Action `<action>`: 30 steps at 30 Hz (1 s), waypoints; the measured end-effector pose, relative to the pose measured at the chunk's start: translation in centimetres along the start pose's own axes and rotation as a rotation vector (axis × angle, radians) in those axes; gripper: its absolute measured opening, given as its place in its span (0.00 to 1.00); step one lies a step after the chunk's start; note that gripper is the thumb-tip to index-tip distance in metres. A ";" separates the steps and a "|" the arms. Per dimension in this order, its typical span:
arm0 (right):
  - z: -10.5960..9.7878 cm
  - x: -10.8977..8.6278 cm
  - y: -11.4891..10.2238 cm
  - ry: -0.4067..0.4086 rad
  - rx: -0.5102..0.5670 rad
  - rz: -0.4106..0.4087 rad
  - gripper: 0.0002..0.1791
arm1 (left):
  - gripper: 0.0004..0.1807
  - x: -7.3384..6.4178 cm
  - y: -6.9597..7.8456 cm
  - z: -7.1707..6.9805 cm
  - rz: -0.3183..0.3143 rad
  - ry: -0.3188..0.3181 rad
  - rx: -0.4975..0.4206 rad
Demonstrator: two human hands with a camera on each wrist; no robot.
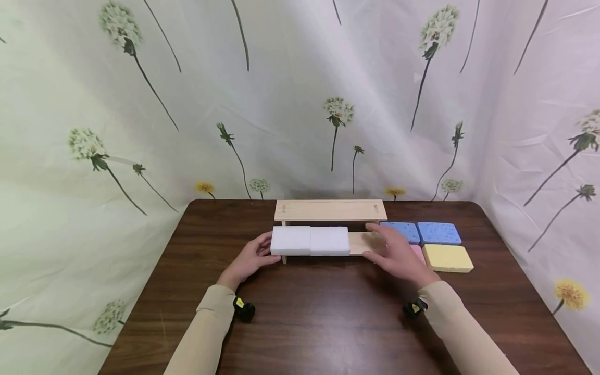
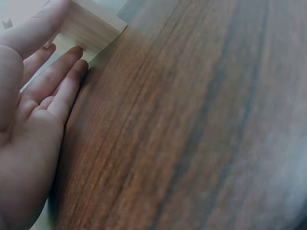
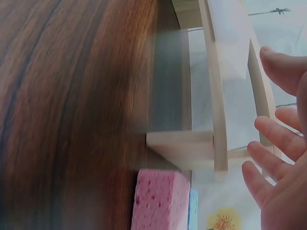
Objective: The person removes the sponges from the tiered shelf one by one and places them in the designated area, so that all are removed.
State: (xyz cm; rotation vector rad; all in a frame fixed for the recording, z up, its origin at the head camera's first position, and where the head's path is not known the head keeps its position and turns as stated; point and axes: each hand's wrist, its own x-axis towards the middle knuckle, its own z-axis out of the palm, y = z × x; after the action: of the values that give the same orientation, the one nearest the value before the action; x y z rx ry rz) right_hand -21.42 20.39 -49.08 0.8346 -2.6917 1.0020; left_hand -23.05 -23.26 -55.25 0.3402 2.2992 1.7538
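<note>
Two white sponge blocks (image 1: 290, 240) lie side by side on the front plank (image 1: 358, 243) of a low wooden rack. My left hand (image 1: 253, 259) is at the left end of the row, its thumb and fingertips right by the end block. In the left wrist view its fingers extend beside the wooden rack leg (image 2: 91, 26). My right hand (image 1: 397, 255) is spread at the plank's bare right end with nothing in its grasp. The right wrist view shows its fingers (image 3: 278, 134) separated, over the rack's right end.
A second plank (image 1: 330, 210) stands behind the front one, higher in view. Right of the rack lie two blue sponges (image 1: 439, 233), a yellow sponge (image 1: 448, 258) and a pink sponge (image 3: 156, 201), partly behind my right hand. A patterned curtain (image 1: 290, 104) borders the brown table (image 1: 319, 323).
</note>
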 end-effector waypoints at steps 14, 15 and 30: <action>1.8 2.1 -1.3 -0.092 -0.013 -0.030 0.44 | 0.44 -0.1 0.3 0.0 0.002 -0.008 -0.015; 1.9 2.3 -1.4 -0.103 -0.011 -0.022 0.45 | 0.44 -0.1 0.3 0.0 0.004 -0.009 -0.014; 3.2 3.3 -2.1 -0.168 -0.026 0.040 0.50 | 0.43 -0.1 0.1 0.1 0.006 -0.003 0.005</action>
State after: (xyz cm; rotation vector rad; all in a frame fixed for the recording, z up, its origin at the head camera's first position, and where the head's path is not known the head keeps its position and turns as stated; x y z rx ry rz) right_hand -22.82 15.59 -49.28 0.9009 -2.8658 0.9426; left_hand -22.97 -23.19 -55.18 0.3507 2.3035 1.7491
